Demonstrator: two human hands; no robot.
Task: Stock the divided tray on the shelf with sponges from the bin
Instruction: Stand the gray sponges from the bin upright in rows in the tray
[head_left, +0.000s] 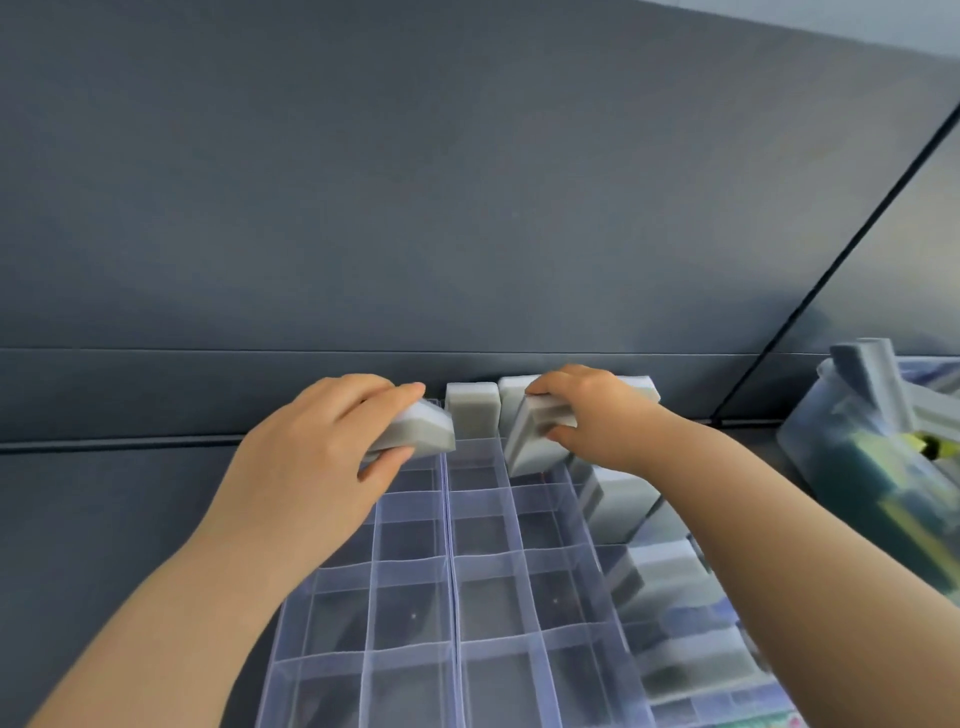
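Left hand: we pinch a sponge over the tray's back-left cell.
Right hand: we pinch a second sponge, tilted, at the back row.
Tip: we square each upright before pushing down.

Both bare forearms are stretched forward, angling in toward the middle; the left forearm enters from the lower-left corner, the right forearm from the lower-right edge; the left grip is palm-down with the back of the hand to the camera, fingers curled over the top of a grey sponge, thumb tucked beneath it in a firm pinch; the right grip sits a touch further forward, wrist bent inward, fingers hooked over the upper end of a second sponge, thumb pressed to its side, holding it tilted; the two grips are near each other, not touching
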